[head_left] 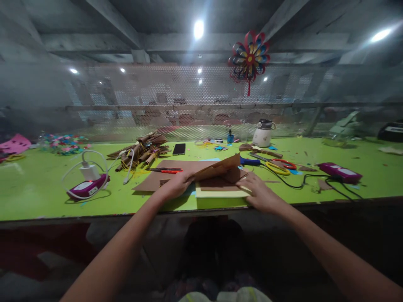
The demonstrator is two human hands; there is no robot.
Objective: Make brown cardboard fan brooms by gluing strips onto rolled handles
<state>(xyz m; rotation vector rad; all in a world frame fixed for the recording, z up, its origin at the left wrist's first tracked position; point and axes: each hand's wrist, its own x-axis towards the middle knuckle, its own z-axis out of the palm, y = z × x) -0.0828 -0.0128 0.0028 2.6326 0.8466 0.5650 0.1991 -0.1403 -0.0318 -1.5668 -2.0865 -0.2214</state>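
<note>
A sheet of brown craft paper (217,167) is lifted and bent over at the front middle of the green table. My left hand (178,184) is closed on its left edge, the fingertips partly hidden by the sheet. On the right, my right hand (260,193) has its fingers closed on the brown paper's edge, just above a pale yellow sheet (220,193). More brown paper (151,180) lies flat beneath and to the left. A red-and-black cutting tool (166,170) rests on that flat paper, behind my left hand.
Brown paper rolls (141,153) are piled at the back left, near a phone (179,149). Purple power strips (90,186) (340,172) lie on both sides. Scissors (277,167), a blue-handled tool (250,161) with a black cord, and a white jug (262,134) stand or lie to the right.
</note>
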